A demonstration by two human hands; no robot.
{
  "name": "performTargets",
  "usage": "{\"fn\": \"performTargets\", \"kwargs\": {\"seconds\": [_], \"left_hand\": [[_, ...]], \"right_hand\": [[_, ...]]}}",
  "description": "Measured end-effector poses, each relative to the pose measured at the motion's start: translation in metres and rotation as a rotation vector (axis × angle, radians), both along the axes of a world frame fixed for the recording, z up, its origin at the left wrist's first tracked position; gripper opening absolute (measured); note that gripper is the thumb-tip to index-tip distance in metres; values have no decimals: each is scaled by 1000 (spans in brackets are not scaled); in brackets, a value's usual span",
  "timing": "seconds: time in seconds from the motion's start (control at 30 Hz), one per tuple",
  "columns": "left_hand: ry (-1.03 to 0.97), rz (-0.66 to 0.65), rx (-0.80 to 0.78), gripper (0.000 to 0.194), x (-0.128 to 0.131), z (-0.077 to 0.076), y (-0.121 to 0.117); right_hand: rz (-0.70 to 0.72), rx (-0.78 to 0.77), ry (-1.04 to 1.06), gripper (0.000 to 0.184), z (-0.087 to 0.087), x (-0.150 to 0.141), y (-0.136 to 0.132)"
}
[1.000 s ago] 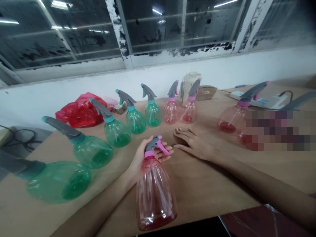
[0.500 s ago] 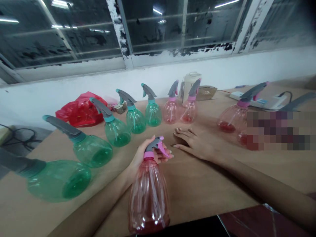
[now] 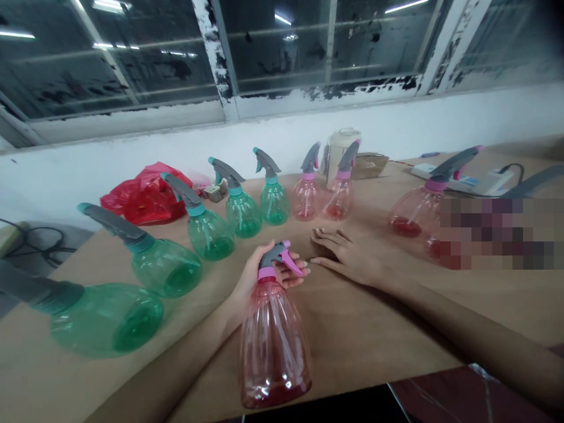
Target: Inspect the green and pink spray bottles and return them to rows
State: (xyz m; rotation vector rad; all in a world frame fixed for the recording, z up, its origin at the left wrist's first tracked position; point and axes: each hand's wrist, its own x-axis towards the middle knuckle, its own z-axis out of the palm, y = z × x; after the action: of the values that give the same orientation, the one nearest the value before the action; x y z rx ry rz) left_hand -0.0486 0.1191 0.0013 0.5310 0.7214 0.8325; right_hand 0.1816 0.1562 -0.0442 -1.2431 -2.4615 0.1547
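Note:
A pink spray bottle [image 3: 277, 346] with a grey and pink trigger head stands at the near middle of the table, its nozzle pointing right. My left hand [image 3: 249, 275] is closed around the head and neck from behind, thumb on the left, fingertips showing past the pink trigger. To the right, my right hand [image 3: 350, 254] lies palm down on the wooden table [image 3: 352, 329], fingers stretched out and holding nothing. Beyond the hands stand two more pink spray bottles [image 3: 305, 200]. Several green spray bottles [image 3: 165, 267] curve along the left side.
More pink bottles [image 3: 408, 214] stand at the right, partly covered by a pixelated patch. At the back are a red plastic bag [image 3: 147, 197], a pale canister [image 3: 342, 150], a brown box [image 3: 370, 165] and a white power strip [image 3: 467, 181]. Cables [image 3: 44, 247] hang at the left.
The lower body of the held pink bottle has swung slightly right and away from me. My left hand keeps its grip, and my right hand has stayed put.

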Motion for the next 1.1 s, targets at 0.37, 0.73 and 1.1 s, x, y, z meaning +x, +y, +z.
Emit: {"fn": "performTargets", "kwargs": {"seconds": [0.37, 0.73, 1.1], "left_hand": [[89, 17, 101, 33, 5, 10, -14], [-27, 55, 9, 44, -5, 1, 0], [-27, 51, 24, 43, -4, -1, 0]], "right_hand": [[3, 23, -19, 67, -1, 0, 1], [-6, 0, -15, 66, 0, 0, -1], [0, -8, -5, 65, 1, 0, -2]]}}
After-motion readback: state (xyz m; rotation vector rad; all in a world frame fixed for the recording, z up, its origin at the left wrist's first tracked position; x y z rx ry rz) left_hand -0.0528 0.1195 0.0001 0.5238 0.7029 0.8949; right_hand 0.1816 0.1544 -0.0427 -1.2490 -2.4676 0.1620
